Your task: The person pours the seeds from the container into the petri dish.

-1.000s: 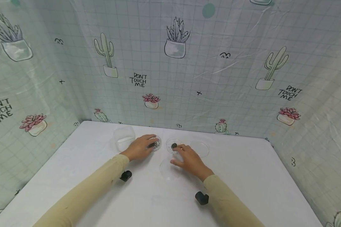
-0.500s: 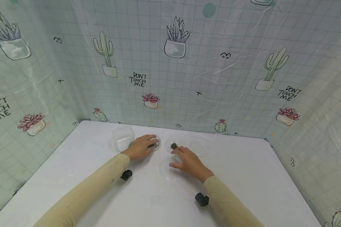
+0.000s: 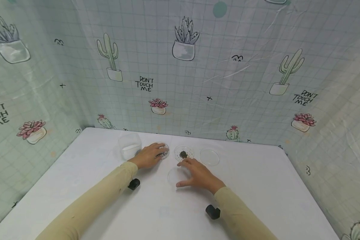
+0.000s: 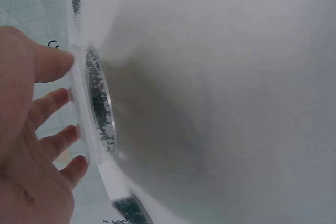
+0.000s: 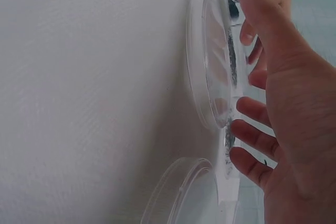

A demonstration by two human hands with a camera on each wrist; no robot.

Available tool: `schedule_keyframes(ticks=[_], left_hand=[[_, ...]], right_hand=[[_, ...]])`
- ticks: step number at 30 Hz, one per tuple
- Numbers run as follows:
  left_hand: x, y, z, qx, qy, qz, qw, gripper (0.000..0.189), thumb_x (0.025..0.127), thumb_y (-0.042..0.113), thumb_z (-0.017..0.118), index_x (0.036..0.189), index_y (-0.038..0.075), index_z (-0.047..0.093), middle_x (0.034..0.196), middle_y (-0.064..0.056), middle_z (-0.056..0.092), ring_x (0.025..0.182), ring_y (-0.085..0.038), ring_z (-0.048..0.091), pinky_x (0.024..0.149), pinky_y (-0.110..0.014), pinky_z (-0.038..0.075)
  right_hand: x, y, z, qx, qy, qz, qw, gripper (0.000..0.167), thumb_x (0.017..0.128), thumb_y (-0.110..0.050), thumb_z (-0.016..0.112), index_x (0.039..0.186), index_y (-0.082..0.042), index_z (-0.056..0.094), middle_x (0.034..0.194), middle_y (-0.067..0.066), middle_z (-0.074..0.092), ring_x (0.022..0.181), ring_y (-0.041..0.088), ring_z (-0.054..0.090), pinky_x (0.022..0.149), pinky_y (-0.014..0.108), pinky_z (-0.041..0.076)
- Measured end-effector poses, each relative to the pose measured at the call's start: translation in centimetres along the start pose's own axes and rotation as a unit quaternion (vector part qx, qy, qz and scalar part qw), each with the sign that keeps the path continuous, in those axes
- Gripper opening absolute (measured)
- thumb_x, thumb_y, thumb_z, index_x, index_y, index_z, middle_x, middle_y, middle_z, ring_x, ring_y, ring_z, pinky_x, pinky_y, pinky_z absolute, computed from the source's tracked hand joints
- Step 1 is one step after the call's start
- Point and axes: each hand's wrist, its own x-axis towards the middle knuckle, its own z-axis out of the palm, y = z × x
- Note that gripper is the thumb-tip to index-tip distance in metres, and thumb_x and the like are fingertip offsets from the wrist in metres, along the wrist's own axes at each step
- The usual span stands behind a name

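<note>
My left hand [image 3: 150, 156] holds a clear petri dish [image 3: 165, 154] from above, thumb and fingertips spread along its rim. Dark bits [image 4: 98, 100] lie inside that dish, which rests flat on the table. To its right sits a second petri dish [image 3: 183, 154] with a dark green pile and scattered crumbs. Over a clear round lid or dish [image 3: 172, 177] nearer the front hovers my right hand [image 3: 199, 176]. Its thumb and fingers are spread apart. In the right wrist view the fingers stay clear of that round piece [image 5: 198, 61], and nothing is between them.
Another clear round piece [image 3: 209, 157] lies at the right of the row. A translucent box [image 3: 130, 144] stands at the back left. Black devices [image 3: 134, 184] are by both sleeves. A patterned curtain [image 3: 156, 60] rises behind the white table [image 3: 258, 186].
My right hand has drawn back from the second petri dish toward the front round piece, and its thumb and fingers have spread wider. My left hand stays at its dish.
</note>
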Motion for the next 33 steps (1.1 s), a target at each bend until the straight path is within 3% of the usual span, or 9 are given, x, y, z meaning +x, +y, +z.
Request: schedule_keyframes(ticks=[14,33], left_hand=[[0.3,0.1,-1.2,-0.028,-0.052,0.001,0.9983,0.044,0.098,0.009,0.052,0.141,0.012,0.050,0.152,-0.017,0.039,0.143,-0.039,0.031,0.118,-0.054,0.027],[0.4,-0.1,-1.0,-0.036,-0.056,-0.009,0.9977,0.045,0.097,0.009,0.052,0.142,0.016,0.050,0.153,-0.014,0.038,0.144,-0.038,0.031,0.118,-0.054,0.026]], right_hand=[[-0.2,-0.1,0.6,-0.022,-0.013,-0.009,0.9996,0.076,0.064,-0.057,0.082,0.128,-0.022,0.060,0.132,0.003,0.055,0.123,0.023,0.052,0.106,0.041,0.046],[-0.3,-0.4,0.6,-0.049,-0.014,-0.004,0.9987,0.073,0.068,-0.056,0.080,0.129,-0.022,0.059,0.135,0.003,0.054,0.128,0.024,0.049,0.109,0.043,0.043]])
